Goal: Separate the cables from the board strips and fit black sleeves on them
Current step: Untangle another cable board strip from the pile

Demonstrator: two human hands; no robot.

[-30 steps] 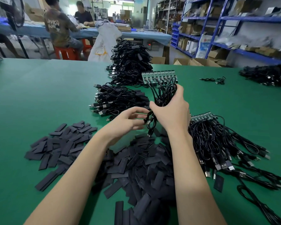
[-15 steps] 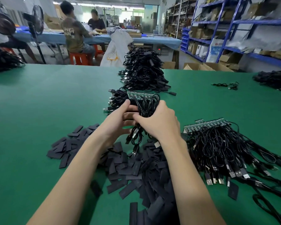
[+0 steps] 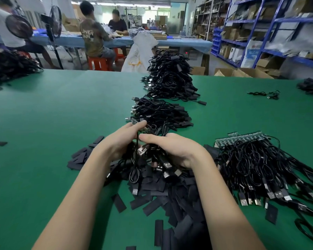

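Sleeves (image 3: pixel 83 156) lie loose on the green surface (image 3: pixel 43 123) at the left, spilling toward the near edge, none visibly fitted yet on the held cables. Left hand (image 3: pixel 119 139) pinches a strip (image 3: pixel 136 121) end between thumb and fingers; right hand (image 3: pixel 175 148) curls its fingers round the bundle (image 3: pixel 152 159) hanging from that strip, plugs dangling over the sleeves. Beyond, two piles (image 3: pixel 163 112) look finished (sleeved, I judge, though too blurred to be sure). At the right another batch (image 3: pixel 257 159) sits on its strips, untouched, so plenty is left.
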